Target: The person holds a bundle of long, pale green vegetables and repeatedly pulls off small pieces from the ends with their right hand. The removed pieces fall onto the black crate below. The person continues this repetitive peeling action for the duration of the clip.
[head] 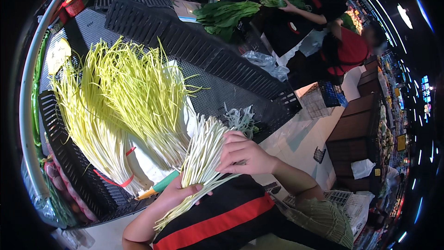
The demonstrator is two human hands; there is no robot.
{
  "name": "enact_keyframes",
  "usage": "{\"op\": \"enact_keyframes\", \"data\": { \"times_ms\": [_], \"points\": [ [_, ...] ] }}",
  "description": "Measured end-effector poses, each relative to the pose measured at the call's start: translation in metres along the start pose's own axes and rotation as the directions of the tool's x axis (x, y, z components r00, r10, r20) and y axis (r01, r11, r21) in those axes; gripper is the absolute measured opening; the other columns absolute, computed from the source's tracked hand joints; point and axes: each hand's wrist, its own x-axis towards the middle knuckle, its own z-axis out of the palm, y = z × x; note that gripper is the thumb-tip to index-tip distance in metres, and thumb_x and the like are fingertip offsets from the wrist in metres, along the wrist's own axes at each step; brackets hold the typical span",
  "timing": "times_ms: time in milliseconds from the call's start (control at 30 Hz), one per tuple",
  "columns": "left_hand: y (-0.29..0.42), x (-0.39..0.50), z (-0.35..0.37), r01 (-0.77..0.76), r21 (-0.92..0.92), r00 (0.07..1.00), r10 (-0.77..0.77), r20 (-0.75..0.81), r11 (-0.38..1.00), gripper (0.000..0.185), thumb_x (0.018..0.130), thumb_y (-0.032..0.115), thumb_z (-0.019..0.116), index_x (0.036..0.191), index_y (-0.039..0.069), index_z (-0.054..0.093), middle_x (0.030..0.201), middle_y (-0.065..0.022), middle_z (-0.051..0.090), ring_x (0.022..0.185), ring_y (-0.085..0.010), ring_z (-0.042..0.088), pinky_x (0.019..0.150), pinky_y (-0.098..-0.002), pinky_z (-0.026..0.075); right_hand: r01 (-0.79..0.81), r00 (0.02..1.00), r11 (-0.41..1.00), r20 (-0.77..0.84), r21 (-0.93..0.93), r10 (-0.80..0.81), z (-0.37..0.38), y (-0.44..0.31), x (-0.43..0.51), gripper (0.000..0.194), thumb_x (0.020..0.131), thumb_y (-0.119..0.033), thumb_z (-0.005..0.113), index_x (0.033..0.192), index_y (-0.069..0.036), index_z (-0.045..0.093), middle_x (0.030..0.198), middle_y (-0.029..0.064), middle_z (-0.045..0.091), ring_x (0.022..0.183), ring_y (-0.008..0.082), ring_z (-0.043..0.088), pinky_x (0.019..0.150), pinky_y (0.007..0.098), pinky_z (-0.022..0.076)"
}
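My left hand (189, 189) is closed around a bunch of pale yellow-white chives (204, 152), held against the black apron with a red stripe (215, 218). At the bunch's right side is my right hand (239, 154), its fingers bent against the pale stalks; whether it pinches any is unclear. Beyond lie a larger loose pile of yellow chives (142, 90) on white paper and a bundle of them (100, 146) with a red tie (127, 181) near its base. Stripped pale scraps (241, 119) lie just past my right hand.
Black slatted crate walls (208, 52) edge the mesh display surface. A metal rail (29, 86) curves along the left, beside netted purple onions (55, 177). Other people (298, 10) handle leafy greens (225, 14) at the top. Crates (314, 100) stand on the floor at right.
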Motion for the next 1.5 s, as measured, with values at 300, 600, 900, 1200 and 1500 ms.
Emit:
{"op": "enact_keyframes", "data": {
  "times_ms": [300, 600, 900, 1200, 1500],
  "points": [
    [-0.004, 0.000, -0.002, -0.022, 0.062, 0.998, 0.025, -0.058, 0.998, 0.050, 0.097, 0.017, 0.065, 0.140, 0.000, 0.048, 0.099, -0.0180, 0.073, 0.072, -0.0184, 0.066, 0.060, -0.0285, 0.053, -0.204, 0.949, 0.975, -0.226, 0.091, 0.219, 0.003, 0.009, -0.010, 0.005, 0.092, -0.008, 0.073, 0.091, -0.004, 0.069, 0.092, 0.0043, 0.067, 0.094, 0.0211, 0.062, 0.094, 0.0363, 0.0447],
    [-0.002, -0.001, 0.003, -0.002, -0.027, 0.993, -0.001, -0.119, 1.000, 0.046, 0.098, 0.011, 0.059, 0.139, -0.003, 0.046, 0.105, -0.0207, 0.070, 0.085, -0.0215, 0.071, 0.058, -0.0286, 0.057, -0.308, 0.605, 0.930, -0.713, 0.201, 0.355, -0.051, 0.036, -0.039, 0.004, 0.097, -0.001, 0.063, 0.094, -0.002, 0.065, 0.092, 0.0014, 0.063, 0.089, 0.0087, 0.059, 0.084, 0.0238, 0.0475],
    [-0.003, 0.003, 0.002, -0.060, -0.061, 0.998, 0.059, -0.013, 0.996, 0.053, 0.096, 0.017, 0.048, 0.143, -0.006, 0.043, 0.105, -0.0265, 0.070, 0.078, -0.0244, 0.069, 0.060, -0.0298, 0.056, -0.288, 0.871, 0.777, -0.490, -0.559, -0.030, -0.023, -0.011, -0.011, 0.024, 0.079, 0.000, 0.078, 0.101, -0.006, 0.071, 0.095, 0.0061, 0.068, 0.091, 0.0232, 0.064, 0.082, 0.0363, 0.0508],
    [0.001, 0.000, 0.010, -0.059, -0.064, 0.996, 0.054, -0.073, 0.996, 0.058, 0.095, 0.018, 0.046, 0.148, -0.005, 0.039, 0.116, -0.0290, 0.068, 0.094, -0.0311, 0.073, 0.062, -0.0304, 0.057, 0.148, 0.977, 0.828, -0.053, -0.541, -0.209, 0.020, -0.011, 0.022, 0.015, 0.077, -0.013, 0.074, 0.091, -0.009, 0.073, 0.096, 0.0010, 0.066, 0.100, 0.0211, 0.064, 0.096, 0.0417, 0.0521],
    [-0.002, 0.002, 0.008, -0.066, -0.077, 0.997, 0.063, -0.038, 0.995, 0.057, 0.099, 0.022, 0.051, 0.149, -0.003, 0.039, 0.124, -0.0236, 0.066, 0.097, -0.0294, 0.074, 0.062, -0.0291, 0.058, 0.070, 0.988, 0.930, -0.100, -0.360, -0.113, 0.015, -0.004, 0.013, 0.013, 0.074, -0.014, 0.082, 0.086, -0.014, 0.077, 0.095, -0.0049, 0.067, 0.097, 0.0185, 0.060, 0.105, 0.0482, 0.0422]
  ]
}}
